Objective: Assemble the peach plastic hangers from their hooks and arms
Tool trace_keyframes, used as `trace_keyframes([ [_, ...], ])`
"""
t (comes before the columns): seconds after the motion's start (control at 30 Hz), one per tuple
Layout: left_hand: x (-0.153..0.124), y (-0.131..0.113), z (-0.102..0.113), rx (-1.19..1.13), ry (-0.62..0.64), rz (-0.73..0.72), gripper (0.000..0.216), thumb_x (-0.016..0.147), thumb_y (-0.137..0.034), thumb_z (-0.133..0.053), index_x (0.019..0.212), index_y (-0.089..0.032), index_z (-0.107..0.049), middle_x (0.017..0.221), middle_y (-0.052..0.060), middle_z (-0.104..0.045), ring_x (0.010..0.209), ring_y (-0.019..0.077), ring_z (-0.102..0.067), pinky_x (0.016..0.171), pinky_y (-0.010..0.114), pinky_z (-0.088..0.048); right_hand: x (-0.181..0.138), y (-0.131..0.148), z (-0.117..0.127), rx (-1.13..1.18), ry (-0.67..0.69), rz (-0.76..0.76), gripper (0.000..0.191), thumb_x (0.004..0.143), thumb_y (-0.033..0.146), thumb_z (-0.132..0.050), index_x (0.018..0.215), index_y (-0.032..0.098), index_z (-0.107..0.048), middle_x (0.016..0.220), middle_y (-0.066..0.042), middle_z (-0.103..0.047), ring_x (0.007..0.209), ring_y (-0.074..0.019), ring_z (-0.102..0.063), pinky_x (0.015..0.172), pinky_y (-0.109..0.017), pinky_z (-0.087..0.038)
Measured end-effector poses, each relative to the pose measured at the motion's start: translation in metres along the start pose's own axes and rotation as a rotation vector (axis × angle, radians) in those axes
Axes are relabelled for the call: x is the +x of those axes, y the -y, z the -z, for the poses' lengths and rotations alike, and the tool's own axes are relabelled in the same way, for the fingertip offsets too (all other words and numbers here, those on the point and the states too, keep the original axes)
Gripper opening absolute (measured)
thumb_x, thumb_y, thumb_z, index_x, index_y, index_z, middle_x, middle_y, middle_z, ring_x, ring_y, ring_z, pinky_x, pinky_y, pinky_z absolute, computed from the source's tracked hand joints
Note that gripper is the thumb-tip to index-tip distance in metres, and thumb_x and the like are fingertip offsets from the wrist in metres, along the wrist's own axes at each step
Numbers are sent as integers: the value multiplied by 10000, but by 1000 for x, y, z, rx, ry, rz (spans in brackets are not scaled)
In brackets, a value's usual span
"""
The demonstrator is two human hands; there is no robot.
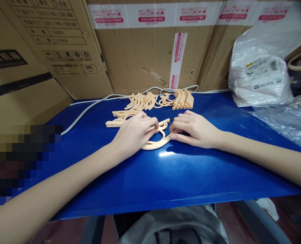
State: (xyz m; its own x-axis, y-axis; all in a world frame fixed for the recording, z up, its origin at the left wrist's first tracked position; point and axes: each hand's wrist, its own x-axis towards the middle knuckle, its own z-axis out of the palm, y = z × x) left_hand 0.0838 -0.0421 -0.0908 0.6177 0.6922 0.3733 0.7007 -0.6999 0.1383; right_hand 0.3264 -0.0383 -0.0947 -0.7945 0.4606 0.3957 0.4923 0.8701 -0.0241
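Observation:
Both of my hands rest on one curved peach-coloured plastic piece (157,143) lying on the blue table top (150,183). My left hand (134,133) has its fingers curled over the piece's left side. My right hand (194,128) pinches the right end of it with bent fingers. Just behind my left hand lie a few more flat peach pieces (119,117). Further back stands a row of several of the same pieces (160,100), stacked on edge.
Cardboard boxes (140,51) wall off the back and left of the table. A white cable (89,107) runs along the back edge. Clear plastic bags (261,73) sit at the right. A blurred patch (20,159) covers the left side.

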Motion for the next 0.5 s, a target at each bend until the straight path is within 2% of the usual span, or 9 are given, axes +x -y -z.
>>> trace_keyframes([
  [0.17,0,2,-1,-34,-22,29,164,953,-253,-578,947,-205,-735,914,54,-655,884,199,-617,766,327,-459,0,0,2,105,1,-23,415,1052,425,-370,852,183,-640,760,-35,-650,707,-161,-544,732,-316,-349],
  [0.37,0,0,0,-44,0,52,183,941,-236,-556,950,-215,-738,865,45,-668,859,205,-604,718,318,-434,9,-13,4,141,-96,-193,441,1049,415,-342,806,186,-630,741,-43,-651,720,-169,-575,724,-303,-392],
  [0.5,1,-2,1,-51,4,35,164,925,-180,-548,922,-199,-712,858,39,-690,877,211,-599,698,309,-423,19,-27,7,87,-57,-272,391,1034,375,-380,814,179,-637,757,-50,-662,720,-174,-591,694,-298,-393],
])
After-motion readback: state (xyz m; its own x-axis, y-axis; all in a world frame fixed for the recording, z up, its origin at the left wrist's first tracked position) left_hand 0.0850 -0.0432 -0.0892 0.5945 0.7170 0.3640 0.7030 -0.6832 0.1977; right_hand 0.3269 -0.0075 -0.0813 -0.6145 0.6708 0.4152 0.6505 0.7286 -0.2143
